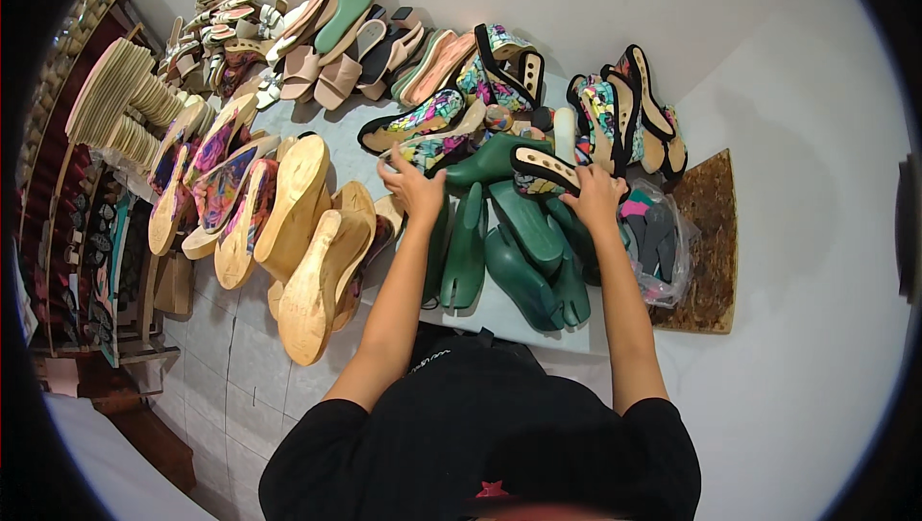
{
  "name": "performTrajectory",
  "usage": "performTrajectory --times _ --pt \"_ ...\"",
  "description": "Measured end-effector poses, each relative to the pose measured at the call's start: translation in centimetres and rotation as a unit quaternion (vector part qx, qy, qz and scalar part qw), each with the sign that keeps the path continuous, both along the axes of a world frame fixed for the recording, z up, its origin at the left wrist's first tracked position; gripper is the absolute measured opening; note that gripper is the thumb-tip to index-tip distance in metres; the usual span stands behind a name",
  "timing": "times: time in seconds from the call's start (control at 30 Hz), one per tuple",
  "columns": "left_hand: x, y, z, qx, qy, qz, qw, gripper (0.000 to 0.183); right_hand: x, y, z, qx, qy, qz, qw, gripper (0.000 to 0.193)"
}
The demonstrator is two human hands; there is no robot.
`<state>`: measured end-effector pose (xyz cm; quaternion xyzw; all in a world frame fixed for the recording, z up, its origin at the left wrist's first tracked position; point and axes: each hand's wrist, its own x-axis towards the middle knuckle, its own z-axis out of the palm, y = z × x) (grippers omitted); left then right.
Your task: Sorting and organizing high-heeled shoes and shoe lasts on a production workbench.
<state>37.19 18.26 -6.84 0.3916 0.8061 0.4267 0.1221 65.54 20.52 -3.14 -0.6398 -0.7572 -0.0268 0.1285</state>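
Note:
My left hand (pixel 418 193), fingers spread, touches the near end of a colourful printed wedge sole (pixel 432 150). Another printed wedge with black edging (pixel 411 121) lies just beyond it. To the right, the fingers and thumb of my right hand (pixel 597 198) close around one end of a black-edged wedge sole (pixel 544 171) with a row of holes in its pale face. Below and between my hands lie several green shoe lasts (pixel 523 266), and one more green last (pixel 485 161) lies crosswise beside my left thumb.
Bare wooden wedge soles (pixel 296 196) and printed wedges (pixel 230 202) line the table's left side. Finished sandals (pixel 336 79) are heaped at the back, more black-edged wedges (pixel 624 113) at the back right. A plastic bag (pixel 672 242) rests by a brown board (pixel 709 257). Shelves (pixel 115 262) stand left.

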Motion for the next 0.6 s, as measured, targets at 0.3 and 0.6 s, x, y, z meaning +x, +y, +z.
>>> performTrajectory --times 0.3,0.6 --pt "-1.9 4.1 -2.0 0.072 -0.064 0.051 0.994 0.075 0.5 2.3 1.1 0.049 0.076 0.110 0.990 0.023" --pt "-3.4 5.3 2.1 0.189 0.045 0.011 0.981 0.044 2.1 8.4 3.1 -0.001 0.364 -0.025 0.931 0.028"
